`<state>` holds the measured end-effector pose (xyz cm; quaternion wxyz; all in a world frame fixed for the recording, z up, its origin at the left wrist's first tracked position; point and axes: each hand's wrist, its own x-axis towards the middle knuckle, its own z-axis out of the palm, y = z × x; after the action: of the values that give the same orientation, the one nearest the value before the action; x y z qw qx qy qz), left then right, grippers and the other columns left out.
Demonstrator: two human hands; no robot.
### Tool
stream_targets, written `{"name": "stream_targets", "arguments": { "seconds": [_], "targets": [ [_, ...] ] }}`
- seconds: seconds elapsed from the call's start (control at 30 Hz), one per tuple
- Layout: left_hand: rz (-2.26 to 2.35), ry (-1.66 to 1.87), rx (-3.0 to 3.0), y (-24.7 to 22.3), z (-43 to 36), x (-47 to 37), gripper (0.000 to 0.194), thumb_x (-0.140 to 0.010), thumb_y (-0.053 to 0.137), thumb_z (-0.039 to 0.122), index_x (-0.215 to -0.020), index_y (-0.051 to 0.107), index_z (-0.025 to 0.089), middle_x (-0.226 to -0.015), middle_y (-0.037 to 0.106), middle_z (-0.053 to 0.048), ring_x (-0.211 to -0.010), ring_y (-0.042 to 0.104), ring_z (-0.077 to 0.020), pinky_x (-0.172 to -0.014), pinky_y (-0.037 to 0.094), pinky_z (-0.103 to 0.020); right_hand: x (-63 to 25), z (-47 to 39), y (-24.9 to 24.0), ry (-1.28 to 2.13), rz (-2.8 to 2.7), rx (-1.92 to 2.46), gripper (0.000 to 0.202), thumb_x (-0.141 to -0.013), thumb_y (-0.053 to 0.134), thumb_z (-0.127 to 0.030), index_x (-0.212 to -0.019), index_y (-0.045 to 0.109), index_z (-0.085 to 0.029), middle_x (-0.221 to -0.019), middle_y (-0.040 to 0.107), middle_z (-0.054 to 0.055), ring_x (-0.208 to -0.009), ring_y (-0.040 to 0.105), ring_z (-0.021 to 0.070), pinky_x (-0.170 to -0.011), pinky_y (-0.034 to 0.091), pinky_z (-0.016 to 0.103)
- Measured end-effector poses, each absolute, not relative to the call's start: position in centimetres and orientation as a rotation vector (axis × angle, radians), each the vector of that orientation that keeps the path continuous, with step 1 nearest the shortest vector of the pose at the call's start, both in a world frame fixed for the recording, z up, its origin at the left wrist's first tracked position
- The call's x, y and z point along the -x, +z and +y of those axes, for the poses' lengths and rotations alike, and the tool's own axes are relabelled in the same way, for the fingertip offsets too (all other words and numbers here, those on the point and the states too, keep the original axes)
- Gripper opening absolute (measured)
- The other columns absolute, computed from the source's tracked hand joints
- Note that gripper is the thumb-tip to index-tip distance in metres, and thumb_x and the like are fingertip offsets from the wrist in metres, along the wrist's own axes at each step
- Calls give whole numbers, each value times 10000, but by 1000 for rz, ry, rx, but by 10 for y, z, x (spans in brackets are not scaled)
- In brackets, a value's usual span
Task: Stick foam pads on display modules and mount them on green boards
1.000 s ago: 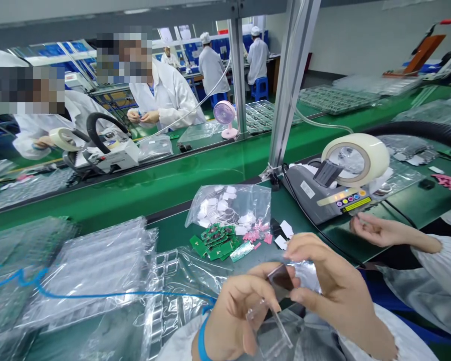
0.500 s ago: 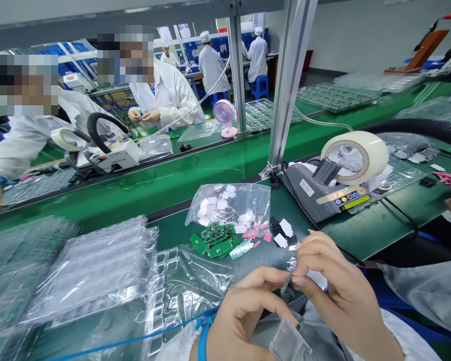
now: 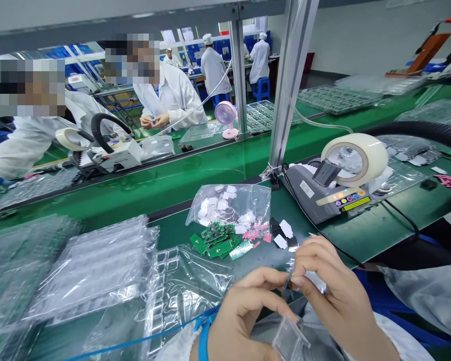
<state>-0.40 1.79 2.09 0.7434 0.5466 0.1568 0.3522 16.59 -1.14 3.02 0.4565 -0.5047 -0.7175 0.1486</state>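
Observation:
Low in the view, my left hand, with a blue strap at its wrist, is closed on a small clear plastic case near its thumb. Its index finger also touches a thin, flat greyish piece, seen nearly edge-on. My right hand pinches that thin piece between thumb and fingertips; its exact kind is too small to tell. Just beyond the hands lie green circuit boards, white and black flat pieces and small pink parts.
Behind the boards rests a clear bag of white pieces. A grey machine carries a tape roll. Clear trays are stacked at left. A metal post rises ahead. Co-workers in white coats sit across the green belt.
My hands hold nearly the same pose; the thin piece and the clear case have shifted slightly. At far right, a neighbour's hand has drawn back, and the view has tilted a little.

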Motion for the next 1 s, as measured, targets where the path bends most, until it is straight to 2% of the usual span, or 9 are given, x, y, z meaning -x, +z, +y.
{"name": "stream_targets", "arguments": {
  "seconds": [0.23,0.4,0.5,0.57,0.63,0.7,0.8,0.93,1.0],
  "targets": [
    [378,734,-1150,19,21,2,429,-455,832,321,-867,736,254,-1029,535,-74,-985,513,-256,-912,380,-379,-167,-12,20,315,-1824,1301,131,-883,414,-137,-782,433,-217,-751,466,-1,-767,447,173,-844,306,424],
    [373,746,-892,14,21,-4,350,-509,786,431,-778,740,211,-1045,551,-85,-1009,513,-254,-957,335,-407,-162,-16,20,135,-1865,1353,129,-865,369,-122,-794,414,-220,-763,487,3,-790,456,181,-934,209,506],
    [385,735,-650,14,21,-6,347,-562,754,460,-771,720,184,-1089,570,-93,-1059,517,-260,-996,310,-423,-163,-26,25,266,-1887,1302,140,-895,356,-161,-768,386,-213,-725,470,-15,-732,467,158,-966,208,484],
    [388,752,-544,13,23,-6,348,-581,748,454,-766,709,161,-1092,594,-98,-1063,532,-253,-1016,305,-420,-170,-31,19,485,-1824,1293,190,-928,332,-242,-741,355,-215,-698,435,-25,-682,465,143,-906,322,414],
    [381,773,-485,11,25,-5,354,-579,755,440,-762,701,143,-1095,616,-103,-1066,542,-249,-1033,301,-416,-182,-33,0,635,-1783,1359,237,-939,309,-295,-721,354,-216,-698,428,-18,-663,467,142,-746,417,329],
    [366,774,-450,8,27,-3,362,-577,761,431,-769,697,131,-1090,634,-109,-1072,548,-253,-1037,303,-418,-194,-31,-29,621,-1855,1514,252,-930,333,-282,-698,398,-208,-704,460,1,-668,475,153,-625,421,284],
    [346,735,-430,6,28,-2,369,-573,766,425,-771,696,122,-1075,649,-119,-1069,560,-264,-1020,329,-420,-207,-25,-64,423,-1916,1693,261,-894,394,-219,-647,472,-191,-644,490,17,-628,471,171,-589,402,300],
    [308,664,-422,7,26,-5,368,-578,767,416,-780,698,115,-1094,655,-126,-1053,588,-262,-1004,356,-407,-210,-24,-50,443,-1861,1611,129,-880,465,-296,-862,541,-193,-814,570,44,-761,544,189,-659,451,308],
    [273,645,-418,8,25,-6,368,-583,766,411,-792,699,116,-1088,663,-126,-1039,601,-248,-991,371,-387,-206,-24,-26,443,-1827,1437,278,-872,476,-422,-1034,514,-199,-947,576,67,-883,558,203,-728,466,316]
  ]
}}
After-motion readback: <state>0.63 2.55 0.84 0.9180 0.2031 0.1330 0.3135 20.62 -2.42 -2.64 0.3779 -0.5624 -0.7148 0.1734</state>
